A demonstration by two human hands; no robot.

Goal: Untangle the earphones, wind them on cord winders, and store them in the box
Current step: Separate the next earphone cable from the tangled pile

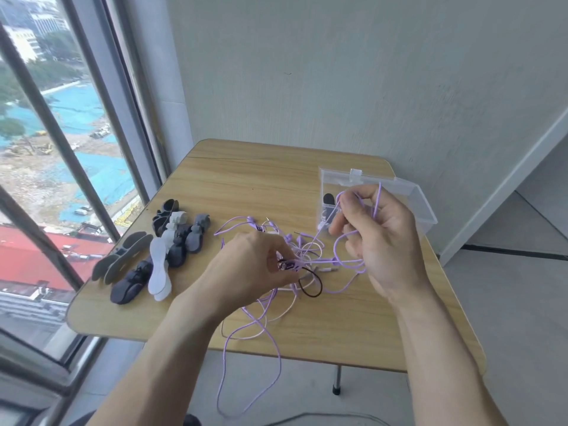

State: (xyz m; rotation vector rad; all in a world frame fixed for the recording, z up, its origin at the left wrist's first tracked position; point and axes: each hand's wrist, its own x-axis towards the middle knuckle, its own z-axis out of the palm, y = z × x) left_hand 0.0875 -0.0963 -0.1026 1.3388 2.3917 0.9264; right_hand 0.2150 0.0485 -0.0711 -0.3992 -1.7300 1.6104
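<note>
Both forearms reach over the near edge of the wooden counter [233, 186]. Left hand [246, 265] pinches the knot of the lilac earphones [267, 305], whose thin cords sprawl mid-counter and dangle off the front; right hand [381, 238] holds a raised loop, fingers [353, 207] curled round it. Behind it sits a clear plastic box [412, 195], lid up. Grey, black and white cord winders [159, 256] lie heaped to the left, by the window

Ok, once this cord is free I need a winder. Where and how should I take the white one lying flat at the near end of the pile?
Take the white winder at its narrow waist, pinching across it from above with the left hand. It lies flat with wide rounded ends, partly overlapping a dark winder on its left, so the waist probably gives the surest hold. Its right edge faces bare table, so come from that side.
</note>
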